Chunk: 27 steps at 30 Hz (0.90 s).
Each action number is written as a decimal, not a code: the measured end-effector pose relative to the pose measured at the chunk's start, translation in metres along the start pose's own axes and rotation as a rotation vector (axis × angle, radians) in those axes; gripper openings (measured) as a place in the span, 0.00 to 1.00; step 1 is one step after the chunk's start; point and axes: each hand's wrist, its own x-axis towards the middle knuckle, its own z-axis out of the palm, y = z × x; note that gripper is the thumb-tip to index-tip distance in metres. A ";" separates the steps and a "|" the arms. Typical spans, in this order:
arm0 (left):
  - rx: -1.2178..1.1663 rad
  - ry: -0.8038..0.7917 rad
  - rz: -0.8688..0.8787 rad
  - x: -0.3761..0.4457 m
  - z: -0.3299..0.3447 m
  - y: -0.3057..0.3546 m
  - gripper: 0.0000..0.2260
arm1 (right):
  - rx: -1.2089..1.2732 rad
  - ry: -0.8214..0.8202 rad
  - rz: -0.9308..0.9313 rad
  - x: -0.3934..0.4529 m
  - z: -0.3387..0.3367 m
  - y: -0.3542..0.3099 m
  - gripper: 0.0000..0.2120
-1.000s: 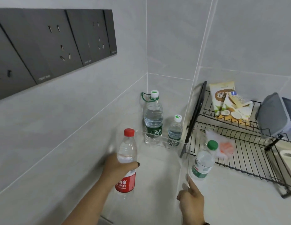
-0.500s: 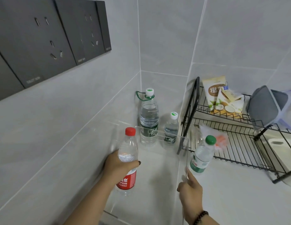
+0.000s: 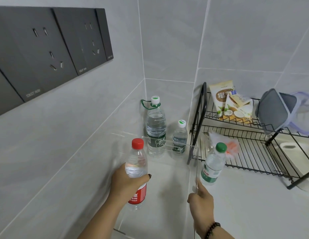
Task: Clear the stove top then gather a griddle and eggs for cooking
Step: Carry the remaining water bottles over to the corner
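My left hand (image 3: 126, 183) grips a clear water bottle with a red cap and red label (image 3: 137, 171), held upright inside a transparent acrylic box (image 3: 169, 141) on the pale counter. My right hand (image 3: 201, 199) pinches the right wall of that clear box near its front edge. A bottle with a green cap (image 3: 213, 165) stands just past the right wall, beside my right hand. No stove, griddle or eggs are in view.
Two white-capped bottles, a tall bottle (image 3: 155, 126) and a short bottle (image 3: 180, 137), stand in the tiled corner. A black wire rack (image 3: 250, 145) at right holds snack bags (image 3: 231, 100), a grey lidded container (image 3: 276, 110) and a plastic packet. Dark wall sockets (image 3: 52, 49) are at upper left.
The view has shifted slightly down and nearer. Both hands keep their holds; the red-capped bottle stays almost where it was.
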 end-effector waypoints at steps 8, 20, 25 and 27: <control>-0.059 -0.035 0.010 0.005 0.005 0.001 0.15 | -0.130 -0.045 -0.053 0.000 -0.008 -0.002 0.32; -0.108 -0.125 0.055 0.006 0.016 0.008 0.17 | -0.362 -0.088 -0.389 0.006 -0.004 -0.074 0.22; -0.099 -0.159 0.078 0.013 0.017 0.010 0.19 | -0.301 -0.326 -0.555 -0.010 0.029 -0.117 0.20; -0.088 -0.176 0.094 0.014 0.017 0.010 0.21 | -0.265 -0.480 -0.558 -0.016 0.044 -0.127 0.21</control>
